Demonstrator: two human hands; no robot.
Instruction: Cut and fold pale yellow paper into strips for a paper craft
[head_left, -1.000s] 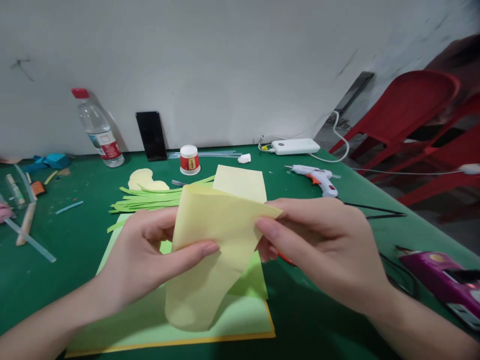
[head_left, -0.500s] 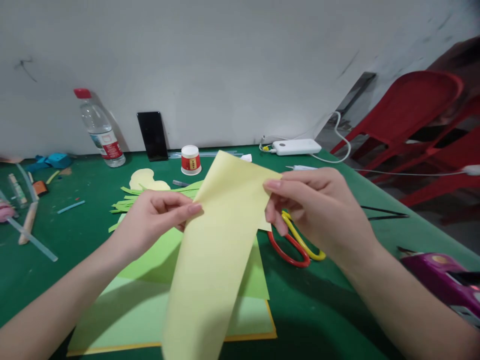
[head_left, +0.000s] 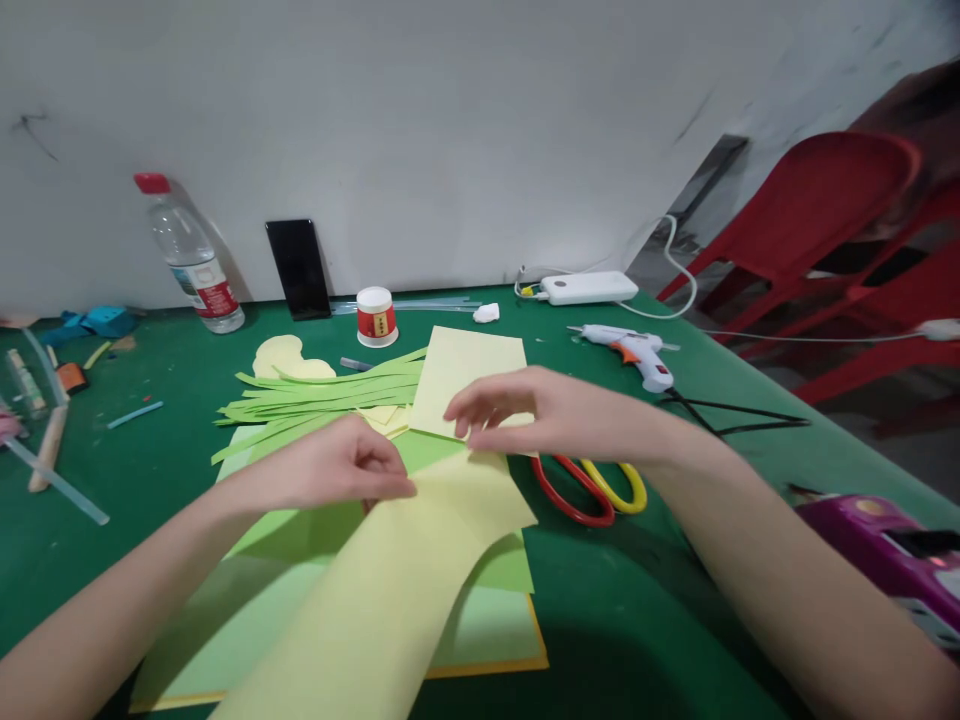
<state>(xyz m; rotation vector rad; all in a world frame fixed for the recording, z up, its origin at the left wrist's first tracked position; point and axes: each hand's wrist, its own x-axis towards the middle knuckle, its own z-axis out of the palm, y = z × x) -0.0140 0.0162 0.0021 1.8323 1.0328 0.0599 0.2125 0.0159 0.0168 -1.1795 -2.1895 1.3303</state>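
"How are our hands working, with mid-view as the clock's centre?"
"Toward eight o'clock, our left hand [head_left: 345,468] pinches the yellow sheet [head_left: 375,605] by its upper left edge. Our right hand [head_left: 517,408], just below centre, meets its top edge, fingers curled; we can't tell whether it grips."
"Why both?"
"Probably for control: the limp sheet runs down toward seven o'clock, over the green paper [head_left: 502,570], and might swing from one pinch."
"And the scissors [head_left: 598,484] at four-thirty?"
"We see their handles uncovered, presumably for easy reach."
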